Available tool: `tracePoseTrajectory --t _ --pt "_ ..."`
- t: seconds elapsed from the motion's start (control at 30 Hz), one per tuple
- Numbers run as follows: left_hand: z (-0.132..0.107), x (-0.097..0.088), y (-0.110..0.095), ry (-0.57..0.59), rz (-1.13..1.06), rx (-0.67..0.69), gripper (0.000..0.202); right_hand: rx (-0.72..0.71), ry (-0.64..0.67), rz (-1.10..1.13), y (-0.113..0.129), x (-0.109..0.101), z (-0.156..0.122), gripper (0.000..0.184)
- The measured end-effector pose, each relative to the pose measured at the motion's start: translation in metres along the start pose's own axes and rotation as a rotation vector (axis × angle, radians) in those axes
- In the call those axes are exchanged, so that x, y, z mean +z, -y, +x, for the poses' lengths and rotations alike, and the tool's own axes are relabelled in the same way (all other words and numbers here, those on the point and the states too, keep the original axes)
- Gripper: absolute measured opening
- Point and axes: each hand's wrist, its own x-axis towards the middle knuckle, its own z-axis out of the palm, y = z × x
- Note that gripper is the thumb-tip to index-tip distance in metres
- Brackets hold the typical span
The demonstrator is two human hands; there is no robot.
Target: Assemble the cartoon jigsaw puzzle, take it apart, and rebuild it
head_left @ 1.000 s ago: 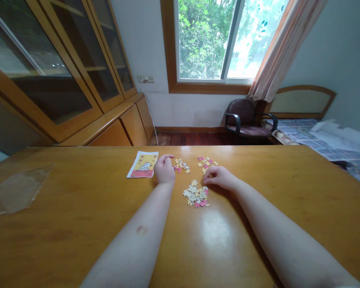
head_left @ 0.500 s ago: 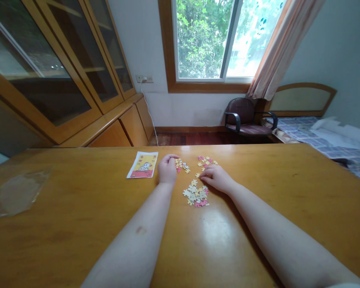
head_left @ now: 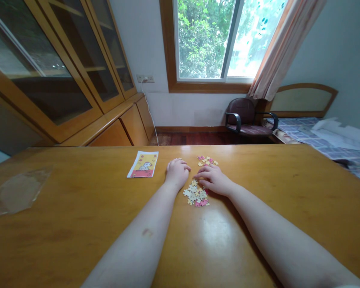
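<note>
My left hand [head_left: 178, 173] lies palm down on the table, its fingers bent over the spot where the left pile of puzzle pieces was; that pile is almost wholly hidden beneath it. My right hand [head_left: 213, 179] rests with fingers spread at the upper right edge of the central pile of jigsaw puzzle pieces [head_left: 195, 193], which mixes white, yellow and pink pieces. Just beyond that hand is a smaller pile of yellow and pink puzzle pieces [head_left: 208, 161]. Left of my left hand lies a picture card [head_left: 143, 164] with a white animal on yellow and red.
The wooden table [head_left: 87, 240] carries a clear plastic bag [head_left: 16, 192] at its left. Beyond it stand a glass-door cabinet [head_left: 105, 94], an armchair [head_left: 244, 116] and a bed [head_left: 327, 138] under a curtained window [head_left: 204, 40].
My left hand has moved right, from beside the left pile to over it. My right hand's fingers have spread and reached left; the loose yellow piece near them is now out of sight.
</note>
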Motion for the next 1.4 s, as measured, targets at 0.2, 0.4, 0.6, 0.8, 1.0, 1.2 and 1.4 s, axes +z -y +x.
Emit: tracePoseTrajectory --t 0.2,0.4,0.6,0.8,1.0,1.2,1.4 --pt "-0.001 -0.001 -0.003 0.005 -0.083 0.079 0.030 0.077 0.020 -0.078 0.001 0.000 -0.001 0.025" --pt "-0.001 0.000 -0.005 0.043 -0.092 0.143 0.030 0.118 -0.099 -0.098 -0.007 0.003 0.000 0.019" --pt "-0.002 -0.001 -0.006 0.082 -0.107 0.156 0.031 0.091 -0.128 -0.090 -0.009 0.006 -0.001 0.013" --pt "-0.004 0.000 -0.007 0.098 -0.153 0.258 0.032 0.101 -0.131 -0.102 -0.010 0.007 0.001 0.011" --pt "-0.001 0.002 -0.002 0.114 -0.091 0.187 0.030 0.107 -0.150 -0.101 -0.013 0.008 0.003 0.010" --pt "-0.002 0.001 -0.003 0.079 -0.114 0.207 0.031 0.101 -0.167 -0.123 -0.012 0.009 0.004 0.015" --pt "-0.002 0.005 -0.003 0.043 -0.169 0.298 0.035 0.156 -0.199 -0.139 -0.012 0.010 0.003 0.018"
